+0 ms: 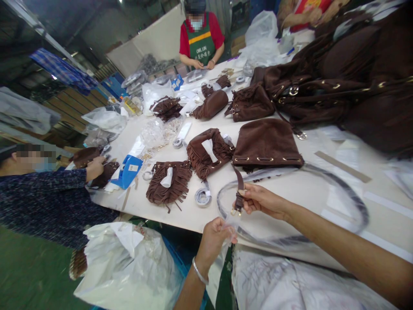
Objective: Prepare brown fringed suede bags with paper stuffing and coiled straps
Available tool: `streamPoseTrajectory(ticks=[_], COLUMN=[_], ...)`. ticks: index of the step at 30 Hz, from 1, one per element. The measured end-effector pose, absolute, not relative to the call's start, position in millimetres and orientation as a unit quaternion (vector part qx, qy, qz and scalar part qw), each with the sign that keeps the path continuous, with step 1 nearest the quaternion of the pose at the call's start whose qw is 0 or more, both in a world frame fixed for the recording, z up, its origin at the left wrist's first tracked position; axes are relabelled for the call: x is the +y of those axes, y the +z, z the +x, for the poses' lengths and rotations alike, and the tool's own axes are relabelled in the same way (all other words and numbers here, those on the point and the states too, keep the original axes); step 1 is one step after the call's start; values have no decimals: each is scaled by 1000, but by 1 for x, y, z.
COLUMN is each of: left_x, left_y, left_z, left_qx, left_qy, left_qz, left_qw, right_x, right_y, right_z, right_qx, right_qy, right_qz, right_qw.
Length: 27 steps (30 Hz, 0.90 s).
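Note:
My right hand (263, 201) pinches the buckle end of a brown strap (239, 189) that runs up to a brown suede bag (266, 144) lying on the white table (306, 189). My left hand (214, 239), a bangle on its wrist, is closed on the edge of a clear plastic sleeve (290, 241) that loops across the table in front of the bag. The two hands are a short way apart at the table's near edge.
Fringed brown bags (168, 183) (208, 151), tape rolls (203, 197), a blue box (128, 171) and a heap of dark brown bags (348, 82) cover the table. A person in dark blue (48, 202) sits left, another in a green apron (200, 38) stands far. White plastic sacks (129, 267) lie below the edge.

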<state>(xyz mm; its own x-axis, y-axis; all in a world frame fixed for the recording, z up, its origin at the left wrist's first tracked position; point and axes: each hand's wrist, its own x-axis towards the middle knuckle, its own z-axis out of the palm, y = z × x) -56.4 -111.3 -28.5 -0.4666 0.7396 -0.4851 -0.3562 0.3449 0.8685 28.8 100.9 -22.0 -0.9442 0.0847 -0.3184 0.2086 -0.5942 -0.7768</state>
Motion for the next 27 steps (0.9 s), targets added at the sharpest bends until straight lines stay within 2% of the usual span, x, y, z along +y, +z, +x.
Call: streamPoseTrajectory(ticks=[8,16,23,27], left_x=[-104,-98,-95,-93], left_y=[-35,-38,-33,-29], left_z=[-54,-46,-41,-36], left_qx=[631,646,638,627], left_qy=[573,568,580,595], left_qz=[148,134,113,96], left_qw=[502,492,494,493], right_x=[97,94,85,82], right_y=[-29,-37,-38,-48], right_z=[26,25,22,20], right_qx=[484,524,496,556], right_qy=[-851,-815,-825,-786], right_qz=[195,248,268,270], right_qw=[56,-11,12,-21])
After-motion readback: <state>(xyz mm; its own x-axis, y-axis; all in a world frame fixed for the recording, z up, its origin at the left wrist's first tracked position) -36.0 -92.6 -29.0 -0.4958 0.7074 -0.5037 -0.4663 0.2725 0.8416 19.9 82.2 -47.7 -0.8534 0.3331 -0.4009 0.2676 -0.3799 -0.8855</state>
